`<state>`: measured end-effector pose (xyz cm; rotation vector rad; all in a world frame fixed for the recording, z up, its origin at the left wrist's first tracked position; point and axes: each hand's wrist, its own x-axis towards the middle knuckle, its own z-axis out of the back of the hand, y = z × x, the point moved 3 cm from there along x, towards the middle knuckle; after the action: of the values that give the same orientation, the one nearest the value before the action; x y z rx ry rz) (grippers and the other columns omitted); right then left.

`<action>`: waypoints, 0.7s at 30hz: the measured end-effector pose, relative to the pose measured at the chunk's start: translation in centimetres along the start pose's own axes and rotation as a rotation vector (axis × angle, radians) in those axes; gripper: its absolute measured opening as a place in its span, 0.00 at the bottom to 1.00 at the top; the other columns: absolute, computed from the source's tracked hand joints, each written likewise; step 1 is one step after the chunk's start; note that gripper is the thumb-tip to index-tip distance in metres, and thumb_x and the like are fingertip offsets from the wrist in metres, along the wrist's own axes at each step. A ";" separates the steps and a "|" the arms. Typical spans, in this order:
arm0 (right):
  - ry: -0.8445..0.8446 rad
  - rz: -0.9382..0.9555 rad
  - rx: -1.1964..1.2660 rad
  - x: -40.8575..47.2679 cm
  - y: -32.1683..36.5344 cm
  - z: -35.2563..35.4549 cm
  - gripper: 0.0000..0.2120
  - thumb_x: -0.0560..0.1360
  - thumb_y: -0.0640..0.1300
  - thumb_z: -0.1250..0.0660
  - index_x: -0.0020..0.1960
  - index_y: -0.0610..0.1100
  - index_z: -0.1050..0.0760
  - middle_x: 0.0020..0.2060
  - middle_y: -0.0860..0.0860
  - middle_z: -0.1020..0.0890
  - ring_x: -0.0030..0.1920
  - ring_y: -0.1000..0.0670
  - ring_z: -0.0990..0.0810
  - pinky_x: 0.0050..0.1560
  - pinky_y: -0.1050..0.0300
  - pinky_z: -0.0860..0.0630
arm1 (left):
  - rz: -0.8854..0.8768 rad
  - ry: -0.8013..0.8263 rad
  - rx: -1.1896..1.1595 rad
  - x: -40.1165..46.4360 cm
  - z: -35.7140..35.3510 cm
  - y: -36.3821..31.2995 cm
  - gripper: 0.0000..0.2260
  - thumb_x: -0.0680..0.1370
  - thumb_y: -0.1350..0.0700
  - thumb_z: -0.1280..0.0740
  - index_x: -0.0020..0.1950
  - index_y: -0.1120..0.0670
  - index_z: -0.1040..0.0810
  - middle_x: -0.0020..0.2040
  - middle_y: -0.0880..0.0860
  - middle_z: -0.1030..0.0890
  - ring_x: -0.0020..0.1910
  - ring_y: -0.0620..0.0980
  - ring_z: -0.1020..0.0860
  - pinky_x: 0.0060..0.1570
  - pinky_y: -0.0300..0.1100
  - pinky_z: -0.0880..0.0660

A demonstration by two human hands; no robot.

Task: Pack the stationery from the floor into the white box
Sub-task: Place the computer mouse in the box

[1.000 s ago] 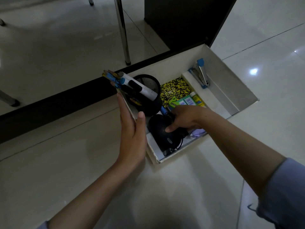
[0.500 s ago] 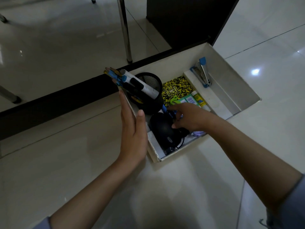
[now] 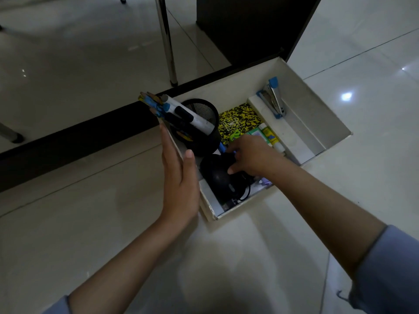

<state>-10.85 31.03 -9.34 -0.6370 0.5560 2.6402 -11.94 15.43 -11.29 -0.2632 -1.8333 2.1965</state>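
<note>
At frame center, the flat, open left hand [image 3: 180, 177] presses the white box [image 3: 317, 123] wall; the right hand [image 3: 251, 155] grips a black mouse [image 3: 217, 175], crowded by the pen holder [image 3: 199, 130].

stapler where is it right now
In the head view, the stapler lies in the white box's far right corner, on a white inner ledge, right of the yellow-black notebook.

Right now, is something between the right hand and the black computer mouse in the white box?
Nothing visible is. The right hand already rests on the black computer mouse in the near corner of the white cardboard box; the black mesh pen cup stands just behind it.
</note>
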 end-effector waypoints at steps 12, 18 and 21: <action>-0.054 -0.055 -0.017 -1.1 -0.2 0.6 0.24 0.67 0.48 0.24 0.59 0.38 0.22 0.53 0.42 0.19 0.54 0.44 0.20 0.57 0.51 0.24 | -0.007 -0.008 0.006 -0.1 0.1 -0.2 0.29 0.78 0.50 0.49 0.76 0.49 0.57 0.72 0.38 0.53 0.70 0.29 0.53 0.64 0.19 0.53; -0.315 0.045 0.136 -3.6 -0.3 0.9 0.07 0.73 0.43 0.32 0.46 0.40 0.19 0.43 0.42 0.17 0.46 0.45 0.19 0.45 0.55 0.22 | -0.030 -0.141 0.063 -0.8 0.8 -0.6 0.28 0.77 0.48 0.43 0.74 0.55 0.44 0.70 0.50 0.39 0.71 0.50 0.39 0.70 0.44 0.40; -0.500 0.171 0.132 -6.8 -1.0 1.4 0.07 0.74 0.39 0.37 0.45 0.41 0.21 0.42 0.45 0.17 0.45 0.46 0.20 0.45 0.52 0.24 | -0.307 -0.216 0.198 -2.4 1.2 -2.8 0.22 0.75 0.54 0.37 0.65 0.63 0.35 0.60 0.55 0.34 0.58 0.55 0.33 0.61 0.39 0.35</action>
<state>-5.29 30.79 -5.12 0.1211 0.6409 2.7416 -9.81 14.05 -8.45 0.2870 -1.6090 2.2294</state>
